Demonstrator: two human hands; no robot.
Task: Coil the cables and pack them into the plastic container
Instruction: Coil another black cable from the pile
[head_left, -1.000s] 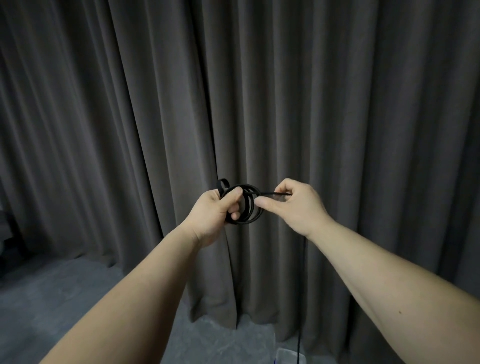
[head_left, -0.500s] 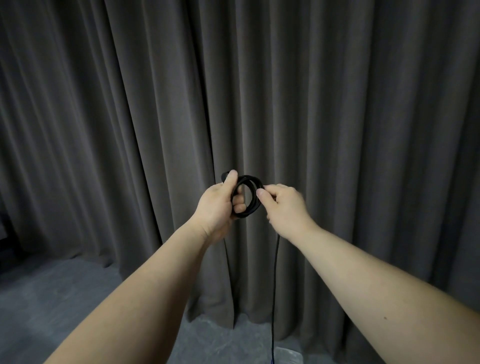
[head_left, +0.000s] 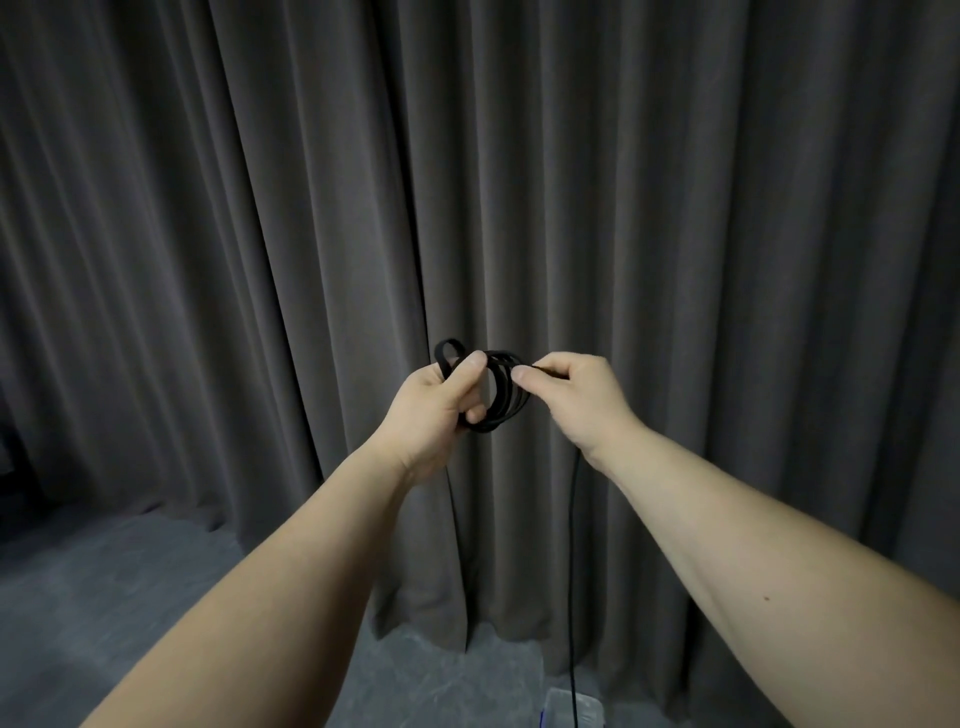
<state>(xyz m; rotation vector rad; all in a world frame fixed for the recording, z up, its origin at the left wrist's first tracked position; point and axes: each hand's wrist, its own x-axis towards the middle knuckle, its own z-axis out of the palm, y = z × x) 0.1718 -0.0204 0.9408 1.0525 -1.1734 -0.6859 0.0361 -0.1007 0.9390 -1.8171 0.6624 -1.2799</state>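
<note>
Gripping a small coil of thin black cable (head_left: 498, 395), the left hand (head_left: 439, 402) curls thumb and fingers round its loops at chest height; right hand (head_left: 574, 397) pinches the strand beside the coil; loose cable hangs down to a clear plastic container (head_left: 589, 712) on grey floor (head_left: 104, 597), before dark pleated curtains (head_left: 260, 208).

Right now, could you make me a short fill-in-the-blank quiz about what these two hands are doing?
1. The left hand grips a ____ of black cable.
2. The right hand pinches the cable's loose strand, which hangs ____ toward the floor.
3. Behind the hands hangs a grey ____.
4. The strand leads into the plastic container at the ____ edge of the picture.

Missing: coil; down; curtain; bottom
</note>
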